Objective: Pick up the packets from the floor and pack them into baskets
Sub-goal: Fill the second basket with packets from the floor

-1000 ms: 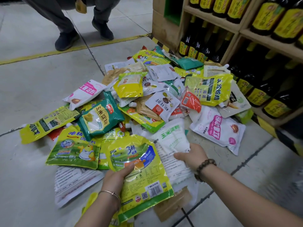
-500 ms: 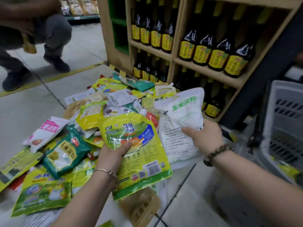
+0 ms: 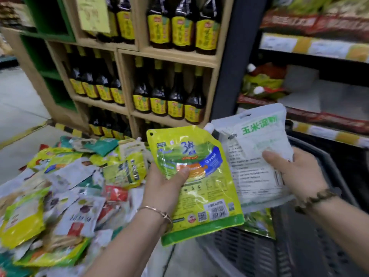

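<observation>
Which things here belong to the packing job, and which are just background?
Job: yellow-green packet in left hand; white packets in right hand; packet pile on the floor; dark basket.
Just there: dark bottles; wooden shelf; bagged goods at right.

Yellow-green pouch (image 3: 196,182) w/ blue patch; white packet (image 3: 257,148), green lettering; dark grey basket (image 3: 311,246).

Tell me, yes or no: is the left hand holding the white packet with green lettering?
No, the left hand grips the yellow-green packet; the right hand holds that white packet.
</observation>
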A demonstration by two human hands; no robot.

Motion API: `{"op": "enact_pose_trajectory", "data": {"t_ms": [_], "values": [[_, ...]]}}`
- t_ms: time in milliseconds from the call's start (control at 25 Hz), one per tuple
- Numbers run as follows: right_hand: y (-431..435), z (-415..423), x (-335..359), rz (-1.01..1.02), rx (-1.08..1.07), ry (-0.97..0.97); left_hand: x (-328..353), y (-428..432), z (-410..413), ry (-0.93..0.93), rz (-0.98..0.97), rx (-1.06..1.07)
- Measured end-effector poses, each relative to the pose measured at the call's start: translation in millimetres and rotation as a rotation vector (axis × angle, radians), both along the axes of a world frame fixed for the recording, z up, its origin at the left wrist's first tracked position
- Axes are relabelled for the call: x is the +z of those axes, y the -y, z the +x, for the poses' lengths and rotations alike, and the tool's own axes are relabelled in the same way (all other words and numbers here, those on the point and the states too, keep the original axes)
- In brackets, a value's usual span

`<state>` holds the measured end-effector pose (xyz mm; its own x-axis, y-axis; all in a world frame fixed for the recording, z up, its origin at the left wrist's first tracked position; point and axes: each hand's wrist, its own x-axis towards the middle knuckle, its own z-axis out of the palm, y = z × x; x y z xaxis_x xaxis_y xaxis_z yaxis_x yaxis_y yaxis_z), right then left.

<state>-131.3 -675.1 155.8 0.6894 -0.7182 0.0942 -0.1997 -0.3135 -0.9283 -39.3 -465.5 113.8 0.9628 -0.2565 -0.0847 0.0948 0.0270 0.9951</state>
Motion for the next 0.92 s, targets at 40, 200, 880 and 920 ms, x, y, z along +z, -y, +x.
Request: {"op": "enact_pose_trajectory", "data": {"t_ms": [40, 200, 880, 920], "values": [[17, -9, -4, -0.029, -0.051, -0.044, 4, 20, 0, 0.025, 0.042, -0.019], [76, -40, -56, -0.035, -0.219, -0.259, -8, 98, 5, 0.163, 0.329, -0.13], [122, -55, -289, 0.399, -0.187, -1.013, -219, 195, -18, -0.355, 0.854, -0.438], [119, -57, -298, 0.42, -0.171, -1.028, -230, 191, -19, -0.376, 0.837, -0.452]]}}
